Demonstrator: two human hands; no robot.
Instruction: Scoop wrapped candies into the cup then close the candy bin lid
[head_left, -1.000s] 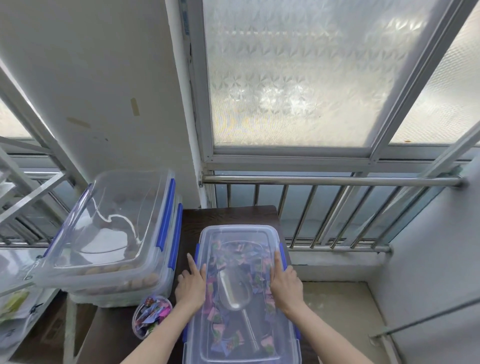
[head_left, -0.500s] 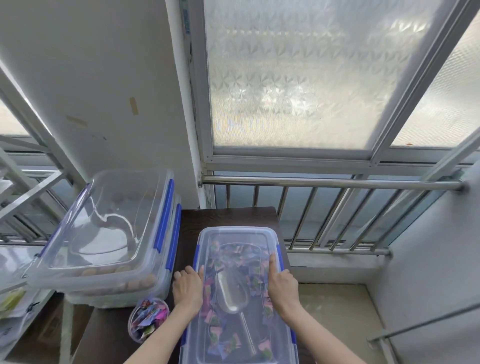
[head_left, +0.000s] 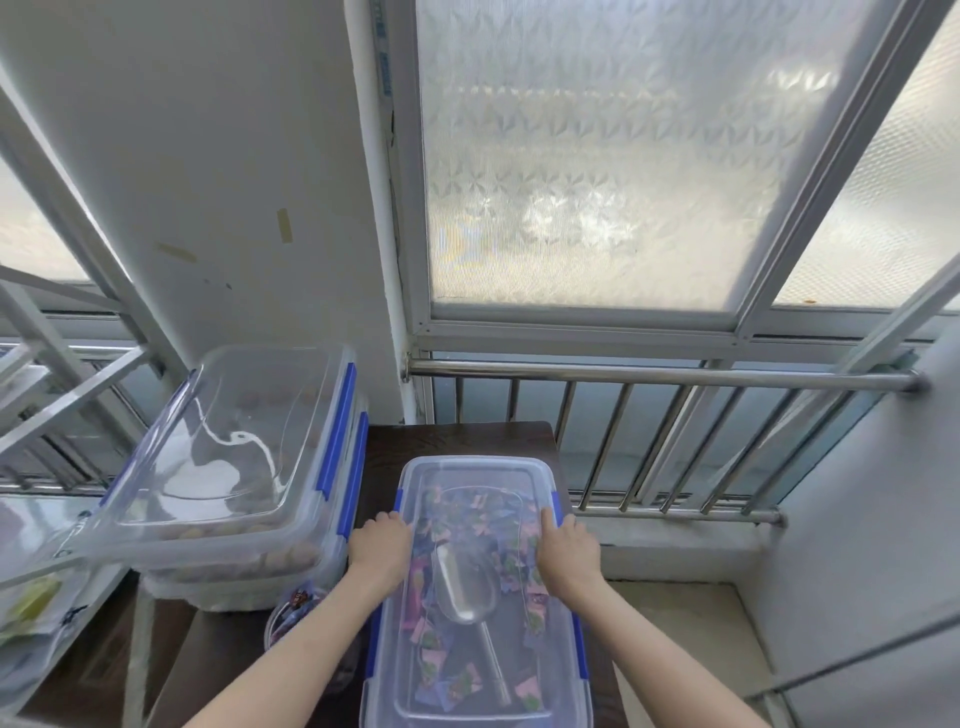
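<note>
Hands: left hand (head_left: 382, 545), right hand (head_left: 567, 546) apart, pressing flat on candy bin lid (head_left: 475, 670) edges.

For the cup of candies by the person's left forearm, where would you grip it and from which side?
Grip the cup around its side wall, coming from the left or front-left. The left forearm crosses its right side, the candy bin stands just beyond that, and the big stacked containers crowd it from behind. Candies seem to fill it, so avoid a top pinch.
</note>
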